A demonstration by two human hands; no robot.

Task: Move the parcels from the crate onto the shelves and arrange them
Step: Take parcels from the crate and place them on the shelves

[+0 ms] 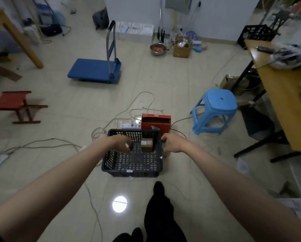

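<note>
A black perforated crate (111, 159) stands on the floor in front of me. One small brown parcel (146, 145) with a white label sits against its far right inside wall. My left hand (121, 143) reaches down inside the crate's left half with its fingers curled; whether they hold anything is hidden. My right hand (171, 143) is at the crate's right rim, fingers and thumb curled round the edge, just right of the parcel. No shelves are in view.
A red open carton (155, 124) and a power strip (128, 125) with trailing cables lie just behind the crate. A blue stool (216, 106) stands to the right, a blue trolley (95, 69) farther back, a wooden table (282, 95) at right. My dark-clad legs (159, 212) are below.
</note>
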